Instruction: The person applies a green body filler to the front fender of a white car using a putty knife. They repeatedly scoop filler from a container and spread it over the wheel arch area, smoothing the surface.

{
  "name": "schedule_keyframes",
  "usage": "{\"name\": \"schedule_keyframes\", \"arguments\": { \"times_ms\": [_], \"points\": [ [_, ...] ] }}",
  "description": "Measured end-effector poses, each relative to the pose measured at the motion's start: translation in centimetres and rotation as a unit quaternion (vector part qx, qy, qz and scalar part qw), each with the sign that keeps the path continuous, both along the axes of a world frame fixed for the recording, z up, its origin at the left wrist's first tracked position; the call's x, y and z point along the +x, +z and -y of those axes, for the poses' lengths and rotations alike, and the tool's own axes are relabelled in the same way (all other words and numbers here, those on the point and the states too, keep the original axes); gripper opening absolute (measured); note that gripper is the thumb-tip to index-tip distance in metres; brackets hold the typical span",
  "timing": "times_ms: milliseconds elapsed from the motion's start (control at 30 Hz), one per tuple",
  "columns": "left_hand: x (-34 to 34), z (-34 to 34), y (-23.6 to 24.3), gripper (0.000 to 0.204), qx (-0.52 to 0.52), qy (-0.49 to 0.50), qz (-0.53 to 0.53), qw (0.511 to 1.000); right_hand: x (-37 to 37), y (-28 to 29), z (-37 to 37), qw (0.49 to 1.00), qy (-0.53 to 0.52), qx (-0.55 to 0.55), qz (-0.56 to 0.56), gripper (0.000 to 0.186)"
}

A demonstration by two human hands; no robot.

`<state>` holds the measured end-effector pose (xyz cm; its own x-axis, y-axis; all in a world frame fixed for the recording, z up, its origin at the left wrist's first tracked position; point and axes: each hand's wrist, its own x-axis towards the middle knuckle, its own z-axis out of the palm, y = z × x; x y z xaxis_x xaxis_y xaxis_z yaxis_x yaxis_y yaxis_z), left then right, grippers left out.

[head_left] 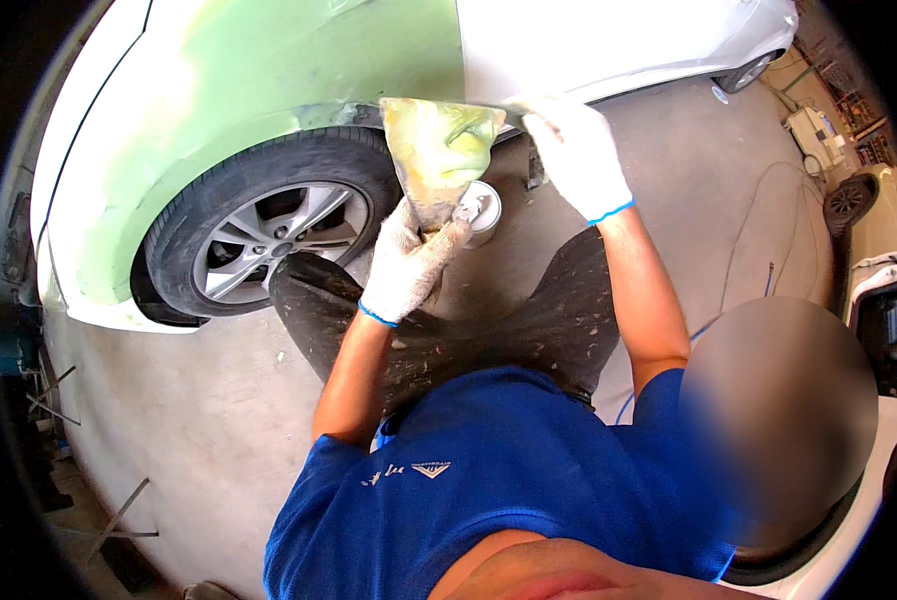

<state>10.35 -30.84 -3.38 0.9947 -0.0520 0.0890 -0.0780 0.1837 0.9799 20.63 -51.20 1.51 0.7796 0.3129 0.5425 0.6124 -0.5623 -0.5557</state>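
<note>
In a white knit glove, my left hand (pixel 415 257) is closed on the narrow end of a flat, flared putty board (pixel 423 165). Yellow-green body filler (pixel 465 145) lies smeared over its face, thickest towards the right. My right hand (pixel 576 155), gloved the same way, pinches a thin dark-edged scraper (pixel 513 115) seen nearly edge-on at the board's upper right corner. Whether its blade touches the filler, I cannot tell. Behind my left fingers stands an open round can (pixel 484 212) on the floor, partly hidden by the hand.
Close ahead is a white car with a green-coated fender (pixel 298 75), and its wheel (pixel 278 235) is near my left hand. A second car (pixel 873 230) stands at right, near a wheeled machine (pixel 816 138). A hose (pixel 623 405) crosses the concrete floor. A blurred patch covers the lower right.
</note>
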Motion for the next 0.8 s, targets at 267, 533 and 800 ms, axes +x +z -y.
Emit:
{"name": "schedule_keyframes", "arguments": {
  "times_ms": [267,533,800],
  "points": [
    [3.3,-1.5,-0.2,0.061,0.481,0.211,0.312,0.792,-2.6,-5.2,-3.2,0.749,0.216,0.498,-0.381,0.035],
    [3.5,-0.6,-5.1,0.083,0.491,0.238,0.199,0.814,-1.2,-5.2,-3.8,0.647,0.252,0.580,-0.426,0.043],
    [2.5,-2.1,-6.8,0.043,0.157,0.084,-0.037,0.983,-0.2,-2.8,-0.5,0.849,0.136,0.473,-0.190,0.040]
  ]
}}
